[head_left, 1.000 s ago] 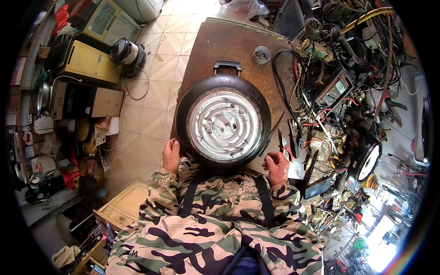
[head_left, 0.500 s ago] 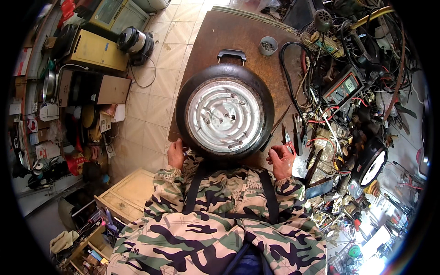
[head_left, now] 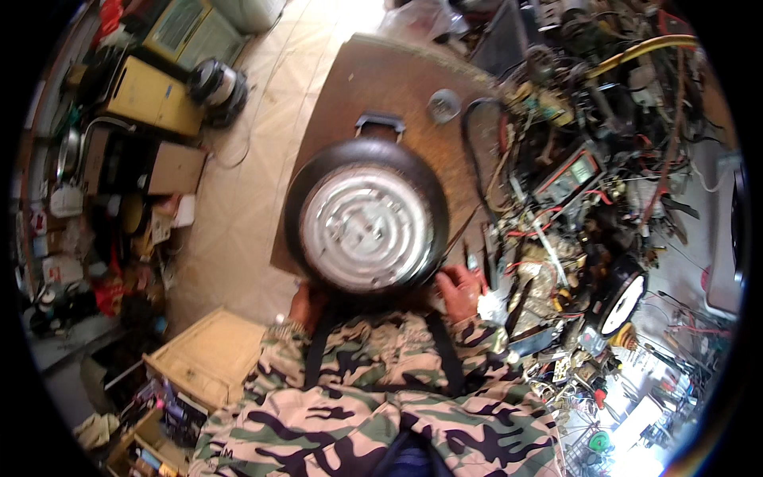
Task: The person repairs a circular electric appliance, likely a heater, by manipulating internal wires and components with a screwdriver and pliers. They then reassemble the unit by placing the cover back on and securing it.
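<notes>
A round black electric pan (head_left: 298, 226) lies upside down on a brown tabletop (head_left: 338, 95). Its silvery ribbed base (head_left: 367, 228) faces up, and a black loop handle (head_left: 380, 122) sticks out at the far side. Close against the near left rim is my left hand (head_left: 302, 307), its fingers partly hidden beside the pan. My right hand (head_left: 459, 292) reaches the near right rim with bent, parted fingers, the fingertips at the edge. Motion blur hides whether either hand grips the pan.
A small grey cup (head_left: 443, 106) stands at the back. Along the right lie pliers (head_left: 475, 266), a multimeter (head_left: 574, 175) and heaps of cables and parts. A wooden drawer (head_left: 207, 350) juts out at lower left; a cooker (head_left: 216, 87) sits on the tiled floor.
Both hands have moved in to the near rim of the pan, from a little apart on either side. The whole view has shifted, while the pan keeps its place on the table.
</notes>
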The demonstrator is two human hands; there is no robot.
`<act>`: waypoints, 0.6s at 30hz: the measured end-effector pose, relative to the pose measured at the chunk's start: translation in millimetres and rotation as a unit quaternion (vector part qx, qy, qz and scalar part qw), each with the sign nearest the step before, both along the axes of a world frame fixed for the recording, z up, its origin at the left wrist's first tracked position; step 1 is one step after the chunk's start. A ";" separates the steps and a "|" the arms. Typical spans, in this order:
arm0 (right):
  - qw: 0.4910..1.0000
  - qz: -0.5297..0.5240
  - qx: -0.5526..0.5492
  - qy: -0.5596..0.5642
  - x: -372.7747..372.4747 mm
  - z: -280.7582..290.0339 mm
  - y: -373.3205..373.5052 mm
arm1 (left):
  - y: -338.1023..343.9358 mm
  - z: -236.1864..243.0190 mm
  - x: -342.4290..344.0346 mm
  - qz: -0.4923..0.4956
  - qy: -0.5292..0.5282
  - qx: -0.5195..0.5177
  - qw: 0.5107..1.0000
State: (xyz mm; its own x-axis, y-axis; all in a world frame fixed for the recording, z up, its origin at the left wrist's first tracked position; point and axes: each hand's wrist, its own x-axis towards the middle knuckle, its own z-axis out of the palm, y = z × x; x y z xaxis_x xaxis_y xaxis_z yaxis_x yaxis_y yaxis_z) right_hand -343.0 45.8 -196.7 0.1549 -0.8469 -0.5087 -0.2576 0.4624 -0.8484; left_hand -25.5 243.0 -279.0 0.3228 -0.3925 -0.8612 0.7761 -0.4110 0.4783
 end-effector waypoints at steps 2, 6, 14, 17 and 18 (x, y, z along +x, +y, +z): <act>1.000 0.001 -0.018 -0.003 1.1 -0.5 -0.4 | -5.3 16.7 13.6 -0.092 -0.075 0.046 0.992; 0.999 0.008 -0.034 -0.008 -3.3 -3.0 -13.5 | -3.8 19.6 45.5 -0.082 -0.296 0.102 0.946; 0.998 -0.058 -0.015 0.027 -45.2 -6.1 -39.7 | -63.3 26.0 79.6 -0.065 -0.336 -0.052 0.938; 0.990 -0.138 -0.033 0.018 -81.8 -20.7 -49.5 | -79.4 18.6 99.1 -0.077 -0.315 -0.039 0.945; 0.988 -0.119 -0.049 0.081 -95.1 -21.7 -60.6 | -77.3 19.4 102.4 -0.086 -0.322 -0.032 0.942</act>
State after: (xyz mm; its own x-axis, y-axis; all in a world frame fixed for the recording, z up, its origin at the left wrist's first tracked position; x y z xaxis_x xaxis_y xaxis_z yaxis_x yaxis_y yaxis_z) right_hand -438.0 -14.8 -218.4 -0.1321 -0.8958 -0.4244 -0.2871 0.4444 -0.8486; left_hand 76.9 165.7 -259.6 0.6972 -0.5310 -0.4816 0.2407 -0.4595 0.8550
